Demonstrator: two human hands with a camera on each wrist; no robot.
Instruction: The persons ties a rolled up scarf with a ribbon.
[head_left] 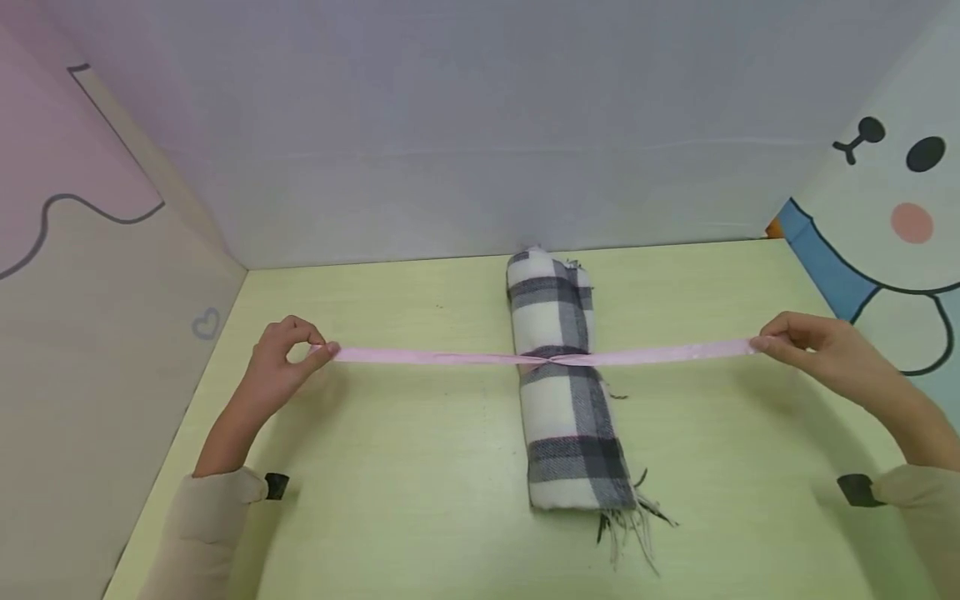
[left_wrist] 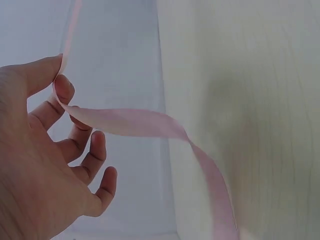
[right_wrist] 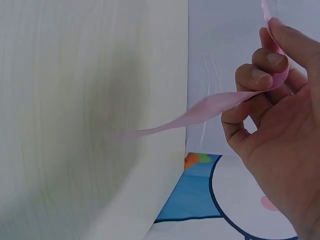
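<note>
A rolled scarf (head_left: pixel 564 392), white with grey checks and a fringe at its near end, lies lengthwise in the middle of the pale green table (head_left: pixel 420 467). A pink ribbon (head_left: pixel 450 357) is crossed over the roll's middle and stretched taut to both sides. My left hand (head_left: pixel 288 354) pinches the ribbon's left end between thumb and forefinger. My right hand (head_left: pixel 806 342) pinches the right end the same way. In the left wrist view the ribbon (left_wrist: pixel 145 125) runs from my fingers (left_wrist: pixel 62 90) toward the table. The right wrist view shows the ribbon (right_wrist: pixel 200 112) held at my fingertips (right_wrist: pixel 267 62).
A grey back wall (head_left: pixel 480 150) closes the far side. A pink and beige panel (head_left: pixel 90 317) stands at the left, a cartoon panel (head_left: pixel 885 208) at the right. Black wrist mounts (head_left: pixel 855 490) sit by both sleeves.
</note>
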